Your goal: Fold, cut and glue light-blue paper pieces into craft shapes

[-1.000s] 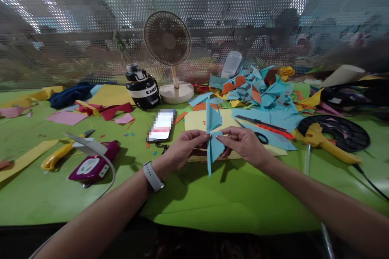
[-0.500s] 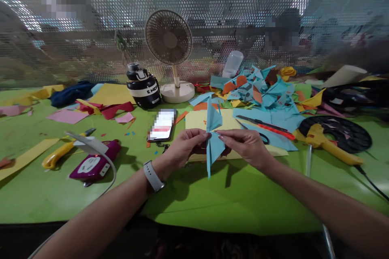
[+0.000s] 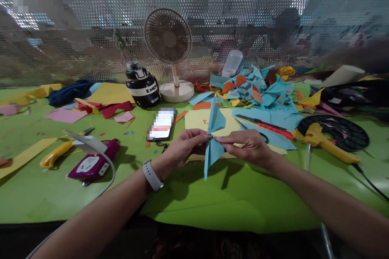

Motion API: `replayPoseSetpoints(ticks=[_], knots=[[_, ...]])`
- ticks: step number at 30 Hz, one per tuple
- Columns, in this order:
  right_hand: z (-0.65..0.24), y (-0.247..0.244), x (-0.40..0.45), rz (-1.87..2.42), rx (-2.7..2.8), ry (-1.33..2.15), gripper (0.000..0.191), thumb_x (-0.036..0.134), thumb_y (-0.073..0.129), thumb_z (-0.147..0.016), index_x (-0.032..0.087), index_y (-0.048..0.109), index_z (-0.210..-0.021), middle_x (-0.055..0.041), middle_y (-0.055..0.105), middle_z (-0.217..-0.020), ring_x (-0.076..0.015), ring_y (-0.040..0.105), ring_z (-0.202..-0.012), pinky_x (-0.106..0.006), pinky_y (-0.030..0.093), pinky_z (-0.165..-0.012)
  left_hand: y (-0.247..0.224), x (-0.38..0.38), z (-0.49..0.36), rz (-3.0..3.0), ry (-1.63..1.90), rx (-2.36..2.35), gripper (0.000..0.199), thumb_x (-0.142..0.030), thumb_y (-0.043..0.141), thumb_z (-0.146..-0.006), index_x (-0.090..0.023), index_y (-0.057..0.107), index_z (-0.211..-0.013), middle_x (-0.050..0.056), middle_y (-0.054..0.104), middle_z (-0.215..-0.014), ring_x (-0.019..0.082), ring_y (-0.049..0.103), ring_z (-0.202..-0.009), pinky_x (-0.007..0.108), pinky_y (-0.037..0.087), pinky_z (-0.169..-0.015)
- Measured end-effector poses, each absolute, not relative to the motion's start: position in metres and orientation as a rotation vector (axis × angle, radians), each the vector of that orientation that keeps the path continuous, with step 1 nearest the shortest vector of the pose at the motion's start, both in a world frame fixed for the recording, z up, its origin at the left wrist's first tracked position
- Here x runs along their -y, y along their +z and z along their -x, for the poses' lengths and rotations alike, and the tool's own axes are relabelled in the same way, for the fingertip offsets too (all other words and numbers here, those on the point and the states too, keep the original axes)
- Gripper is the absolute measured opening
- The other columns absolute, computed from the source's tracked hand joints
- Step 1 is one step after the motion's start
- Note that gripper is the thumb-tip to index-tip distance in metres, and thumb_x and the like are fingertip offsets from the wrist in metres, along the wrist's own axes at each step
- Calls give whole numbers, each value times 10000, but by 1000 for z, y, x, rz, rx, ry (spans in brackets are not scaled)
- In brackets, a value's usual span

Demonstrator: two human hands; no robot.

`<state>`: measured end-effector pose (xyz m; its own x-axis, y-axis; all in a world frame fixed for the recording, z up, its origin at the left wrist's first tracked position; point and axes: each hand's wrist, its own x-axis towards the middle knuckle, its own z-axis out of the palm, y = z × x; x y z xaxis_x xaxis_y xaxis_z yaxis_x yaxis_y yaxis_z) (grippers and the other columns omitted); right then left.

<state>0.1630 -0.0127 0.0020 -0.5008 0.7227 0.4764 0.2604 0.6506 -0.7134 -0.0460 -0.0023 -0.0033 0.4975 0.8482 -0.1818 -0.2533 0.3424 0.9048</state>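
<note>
A folded light-blue paper piece (image 3: 215,153) is held up over the near middle of the green table, its long narrow fold roughly upright. My left hand (image 3: 188,143), with a pale watch band at the wrist, pinches it at the middle from the left. From the right, my right hand (image 3: 247,145) has its thumb and forefinger closed on the same paper near its centre. Behind the paper lies a yellow sheet (image 3: 194,119) with small orange marks. Scissors (image 3: 264,136) and a red-and-black cutter (image 3: 273,128) rest on blue paper to the right.
Blue folded papers (image 3: 261,87) are heaped at back right. A yellow glue gun (image 3: 331,143) lies right. A fan (image 3: 176,91), a black bottle (image 3: 142,89) and a phone (image 3: 162,125) stand or lie beyond my left hand. A purple power strip (image 3: 94,166) with a cable sits left.
The blue paper has tilted, its top leaning right and its lower end shifting left. My right fingers have moved slightly from the lower flap toward the centre fold.
</note>
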Motion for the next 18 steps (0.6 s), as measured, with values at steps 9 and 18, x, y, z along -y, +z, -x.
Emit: replayPoseSetpoints(ticks=[9,18], knots=[[-165,-4,11,745,2213,628,261,230,568,-843,229,720,-1056,-46,747,-971,-156,702,-796,-265,563,-701,-5,3,44,-938,795,-827,258,-337,800,-636,-121,662,-664,2,642,-584,105,595,-519,259,525,-580],[-161,9,16,856,2095,648,170,248,560,-821,171,695,-891,-44,714,-749,-136,637,-642,-260,504,-618,-5,5,40,-1020,817,-818,324,-335,795,-669,-150,551,-560,-28,610,-533,77,556,-468,213,453,-504]])
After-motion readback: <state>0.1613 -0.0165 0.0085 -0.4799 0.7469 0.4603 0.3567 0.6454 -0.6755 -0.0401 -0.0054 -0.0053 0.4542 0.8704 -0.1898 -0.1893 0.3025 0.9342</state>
